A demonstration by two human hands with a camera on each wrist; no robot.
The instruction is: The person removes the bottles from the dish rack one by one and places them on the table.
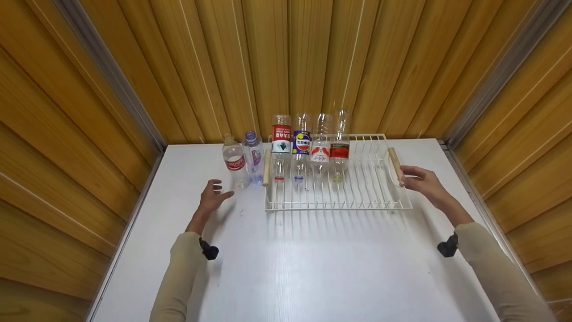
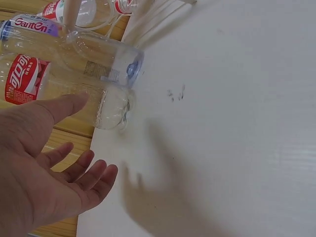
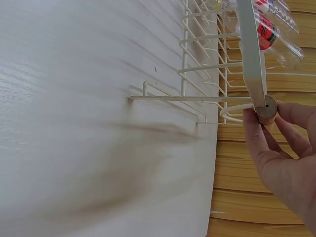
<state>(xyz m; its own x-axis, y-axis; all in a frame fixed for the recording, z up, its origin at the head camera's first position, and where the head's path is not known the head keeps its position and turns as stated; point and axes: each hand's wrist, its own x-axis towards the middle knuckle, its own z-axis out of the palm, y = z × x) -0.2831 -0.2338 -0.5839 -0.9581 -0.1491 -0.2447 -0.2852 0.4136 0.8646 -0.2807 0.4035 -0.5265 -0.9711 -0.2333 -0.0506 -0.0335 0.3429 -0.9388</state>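
My right hand [image 1: 424,184] pinches the near end of the right wooden handle [image 1: 395,164] on a white wire dish rack [image 1: 410,206]; in the right wrist view thumb and fingers sit around the handle's round end [image 3: 267,112]. My left hand [image 1: 212,197] holds nothing, its fingers spread beside an upright clear cola bottle [image 1: 235,163] with a red label. In the left wrist view the thumb overlaps that bottle [image 2: 69,89]. Behind it stands a clear, purple-tinted bottle [image 1: 254,155], close to the rack's left wooden handle [image 1: 267,167].
Several empty bottles lean upside down in the rack's left half: a red-and-white-labelled one [image 1: 281,139], a blue-labelled one [image 1: 301,142], a white-and-red-labelled one [image 1: 320,153] and a red-labelled one [image 1: 339,151]. A wood-panelled wall [image 1: 308,58] rises behind the white table [image 1: 286,268].
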